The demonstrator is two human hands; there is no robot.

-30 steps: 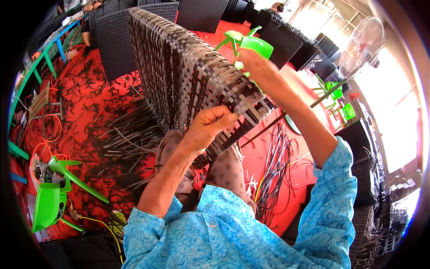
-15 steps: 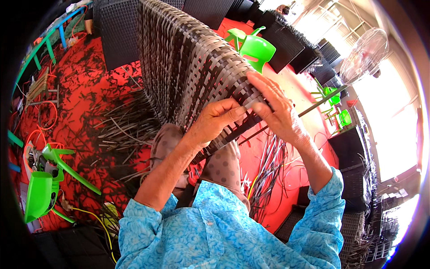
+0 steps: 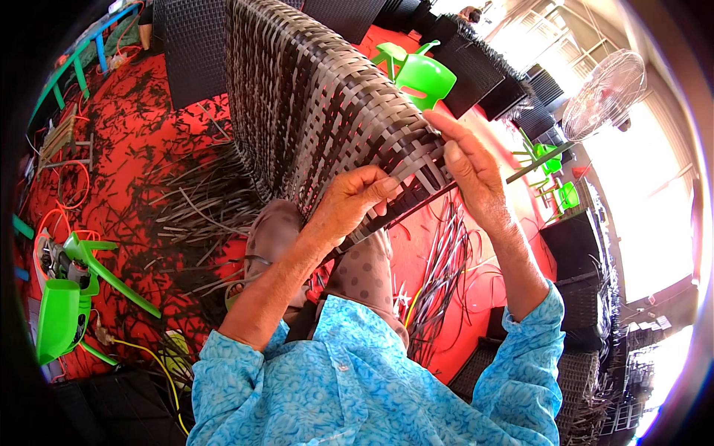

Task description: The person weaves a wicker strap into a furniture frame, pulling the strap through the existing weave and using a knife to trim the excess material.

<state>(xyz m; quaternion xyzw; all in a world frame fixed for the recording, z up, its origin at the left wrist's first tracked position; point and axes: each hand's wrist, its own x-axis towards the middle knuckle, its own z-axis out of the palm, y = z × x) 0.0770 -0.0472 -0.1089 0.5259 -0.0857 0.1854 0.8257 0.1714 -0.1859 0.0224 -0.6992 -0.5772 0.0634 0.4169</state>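
Observation:
A woven wicker panel (image 3: 312, 82) in mixed grey, brown and black flat strips leans up from my knees. At its near lower corner my left hand (image 3: 348, 199) is closed, thumb and forefinger pinching a flat weaving strip (image 3: 407, 181) near the panel's edge. The other fingers of that hand curl under, partly hidden. My right hand (image 3: 476, 175) lies at the outer edge of the same corner, fingers stretched along it and thumb held apart. Nothing shows between its thumb and fingers.
Loose dark strips (image 3: 439, 275) trail over the red floor on the right; more strips (image 3: 201, 215) lie heaped on the left. A green chair (image 3: 424, 78) stands behind the panel. Green plastic parts and a tool (image 3: 63, 297) lie lower left, with cables. A fan (image 3: 606, 97) stands far right.
My right hand's thumb has come away from the strip by my left thumb, and the hand has shifted slightly right. More of the panel corner shows. My left hand keeps its pinch.

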